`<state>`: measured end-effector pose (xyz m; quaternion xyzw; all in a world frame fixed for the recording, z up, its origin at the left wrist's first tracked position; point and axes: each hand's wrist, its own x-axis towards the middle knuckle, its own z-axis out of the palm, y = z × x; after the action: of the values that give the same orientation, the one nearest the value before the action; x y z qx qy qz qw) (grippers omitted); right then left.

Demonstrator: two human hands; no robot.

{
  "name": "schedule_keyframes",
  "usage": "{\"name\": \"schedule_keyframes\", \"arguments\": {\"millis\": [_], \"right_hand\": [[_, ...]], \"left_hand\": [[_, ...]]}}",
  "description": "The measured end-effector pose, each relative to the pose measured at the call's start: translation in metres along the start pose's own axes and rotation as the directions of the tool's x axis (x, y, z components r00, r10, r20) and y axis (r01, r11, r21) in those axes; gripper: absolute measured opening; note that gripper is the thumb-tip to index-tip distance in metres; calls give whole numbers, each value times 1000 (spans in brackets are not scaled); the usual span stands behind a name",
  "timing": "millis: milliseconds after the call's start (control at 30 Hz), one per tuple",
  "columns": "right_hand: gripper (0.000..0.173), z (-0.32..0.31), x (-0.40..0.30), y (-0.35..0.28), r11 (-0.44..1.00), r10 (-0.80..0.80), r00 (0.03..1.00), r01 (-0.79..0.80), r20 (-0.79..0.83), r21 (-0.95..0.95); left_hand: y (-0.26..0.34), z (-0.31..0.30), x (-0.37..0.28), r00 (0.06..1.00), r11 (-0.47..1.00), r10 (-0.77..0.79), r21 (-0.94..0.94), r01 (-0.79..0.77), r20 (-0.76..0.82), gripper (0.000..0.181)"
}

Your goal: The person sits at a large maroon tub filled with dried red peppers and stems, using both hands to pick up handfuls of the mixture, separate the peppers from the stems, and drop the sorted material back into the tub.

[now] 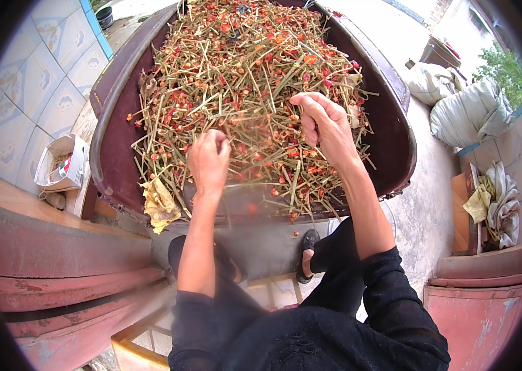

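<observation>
A dark maroon open case (117, 116) holds a large heap of dried stems with red and orange chili caps and pieces (242, 79). Over the lower left part of the heap, my left hand (210, 160) has its fingers curled; whether they pinch anything is hidden. My right hand (323, 120) is above the heap's right side, with index finger and thumb bent inward and nothing plainly visible between them. Between the hands the stems look blurred. A crumpled yellow dry leaf (159, 204) lies at the case's near left rim.
A white carton (64, 162) stands at left by the tiled wall. Stuffed white sacks (469, 113) lie at right, and cloths (502, 204) hang over a board. Red cabinets (478, 320) flank the person's legs, near a wooden frame (138, 345).
</observation>
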<state>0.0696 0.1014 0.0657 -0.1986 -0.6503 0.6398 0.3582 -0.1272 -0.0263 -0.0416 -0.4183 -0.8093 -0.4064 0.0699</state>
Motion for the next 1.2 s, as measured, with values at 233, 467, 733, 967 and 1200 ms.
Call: {"name": "schedule_keyframes", "arguments": {"millis": [233,467,733,967,1200], "right_hand": [[28,9,-7,10,1000,-28,997,28,68,-11],[30,55,-25,24,985,157,961,-134,229,-112],[26,58,-24,32,990,139,964,-134,227,-37],[24,57,-23,35,976,184,934,-211,305,59],[24,51,-22,32,982,189,915,-173,357,-77]], "left_hand": [[2,-20,3,937,190,-296,-950,249,187,13],[32,-20,-23,898,-171,-200,-917,362,392,17],[58,-24,-39,941,283,-231,-908,308,247,25],[56,-21,-37,914,45,-183,-925,376,363,26],[56,-30,-37,906,143,-158,-898,416,394,25]]}}
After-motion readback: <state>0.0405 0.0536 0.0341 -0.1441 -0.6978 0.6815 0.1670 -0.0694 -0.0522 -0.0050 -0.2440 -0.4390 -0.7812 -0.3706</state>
